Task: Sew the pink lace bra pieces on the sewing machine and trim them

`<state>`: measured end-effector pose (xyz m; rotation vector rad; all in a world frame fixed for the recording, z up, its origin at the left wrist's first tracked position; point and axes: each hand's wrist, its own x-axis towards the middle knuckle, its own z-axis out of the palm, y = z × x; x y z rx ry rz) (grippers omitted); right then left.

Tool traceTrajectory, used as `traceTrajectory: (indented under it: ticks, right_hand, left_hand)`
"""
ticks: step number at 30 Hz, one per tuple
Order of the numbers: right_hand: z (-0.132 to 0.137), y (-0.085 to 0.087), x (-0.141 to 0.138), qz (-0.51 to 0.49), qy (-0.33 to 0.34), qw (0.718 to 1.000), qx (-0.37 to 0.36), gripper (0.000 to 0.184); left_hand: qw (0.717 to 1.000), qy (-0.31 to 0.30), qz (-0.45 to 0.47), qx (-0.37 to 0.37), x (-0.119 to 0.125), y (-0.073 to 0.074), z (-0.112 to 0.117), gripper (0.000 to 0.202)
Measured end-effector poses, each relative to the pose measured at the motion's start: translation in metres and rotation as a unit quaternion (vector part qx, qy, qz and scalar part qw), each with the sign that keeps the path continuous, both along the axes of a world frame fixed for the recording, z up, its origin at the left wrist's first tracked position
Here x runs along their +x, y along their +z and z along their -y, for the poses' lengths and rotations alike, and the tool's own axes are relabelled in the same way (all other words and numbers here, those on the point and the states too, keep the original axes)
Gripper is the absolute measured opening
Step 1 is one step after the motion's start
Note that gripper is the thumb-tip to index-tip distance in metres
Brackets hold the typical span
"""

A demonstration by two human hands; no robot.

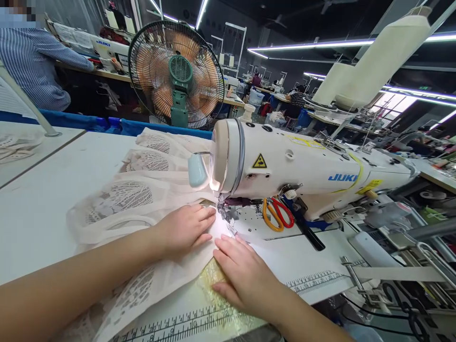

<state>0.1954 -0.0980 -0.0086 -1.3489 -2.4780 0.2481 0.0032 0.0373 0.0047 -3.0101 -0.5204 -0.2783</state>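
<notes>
A sheer off-white lace garment (119,197) spreads across the sewing table and runs up to the needle area of a white JUKI sewing machine (306,168). My left hand (181,229) lies flat on the cloth just left of the presser foot (221,207), fingers stretched out. In front of the foot, my right hand (245,270) rests its fingertips on the cloth's right edge, with the thumb apart. Both hands look open. Under the machine's lamp light, the stitching point itself is too small and bright to make out.
Thread snips with orange and red handles (278,213) lie on the machine bed, right of the needle. A pale blue lamp head (197,170) hangs beside the machine head. Ruler markings (194,324) run along the table's front. Behind stands a large fan (176,76); a person in stripes (33,64) sits back left.
</notes>
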Motion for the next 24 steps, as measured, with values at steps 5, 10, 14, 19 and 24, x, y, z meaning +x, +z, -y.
traceTrajectory:
  ticks: [5,10,14,19,24]
  right_hand:
    - [0.0001,-0.0016,0.0007,0.004,-0.002,1.000,0.007,0.048]
    - [0.0003,-0.0020,0.0010,0.011,-0.004,1.000,0.003,0.048]
    - [-0.0001,-0.0042,0.0010,0.010,0.000,1.000,0.014,0.045]
    - [0.0003,-0.0054,0.0018,0.006,0.001,0.998,0.067,0.046]
    - [0.0001,-0.0010,0.0026,-0.014,-0.007,0.994,0.110,0.042]
  left_hand:
    - [1.000,-0.009,0.017,-0.018,-0.0007,0.0001,-0.0005,0.038]
    - [1.000,-0.005,0.012,-0.008,0.0002,0.0027,0.0004,0.036]
    - [1.000,0.000,0.005,-0.003,0.0013,0.0056,0.0024,0.034]
    - [1.000,-0.006,0.010,-0.006,0.0008,0.0024,0.0018,0.032]
    - [1.000,0.000,0.007,-0.003,-0.0009,-0.0014,0.0031,0.035]
